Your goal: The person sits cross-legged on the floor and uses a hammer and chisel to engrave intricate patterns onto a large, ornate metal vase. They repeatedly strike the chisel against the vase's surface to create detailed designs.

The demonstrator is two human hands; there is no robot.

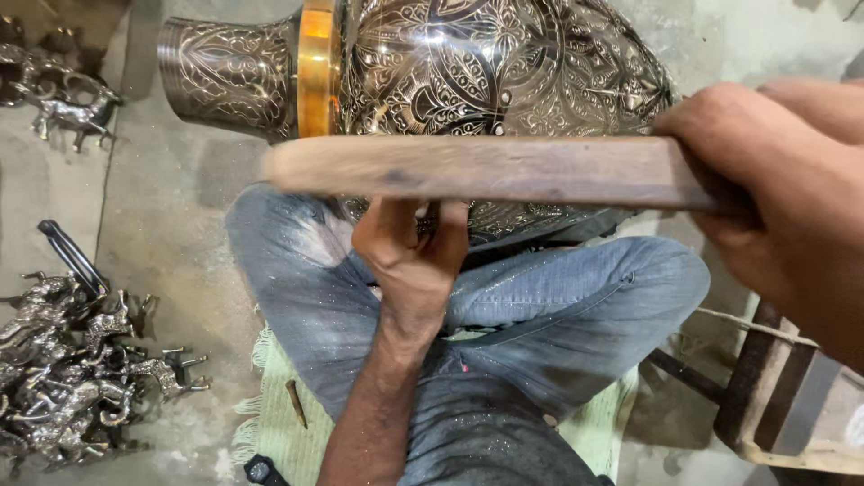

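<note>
**Two hands, one stick, one engraved vase**

Right hand [774, 189], closest to the camera, is clenched around the end of a wooden stick [486, 171]. That stick runs level, left to right, and its far end looks blurred. Just beneath it, the left hand [414, 247] comes up from the lap with its fingers curled around something small and dark pressed to the metal; I cannot tell what it is. The hands are apart, the left one nearer the work.

Beyond both hands lies the engraved metal vase [486, 63], on its side across the crossed legs in dusty jeans [576, 306]. Its long axis runs parallel to the stick, with the neck and a golden band [318, 67] pointing left.

Under the sitter there is a pale green mat [288, 423] with a small brass-coloured pin on it, spread over a grey concrete floor [171, 216]. To the left sits a heap of little silver horse figurines [72, 378]; to the right, a low wooden stool [792, 405].
</note>
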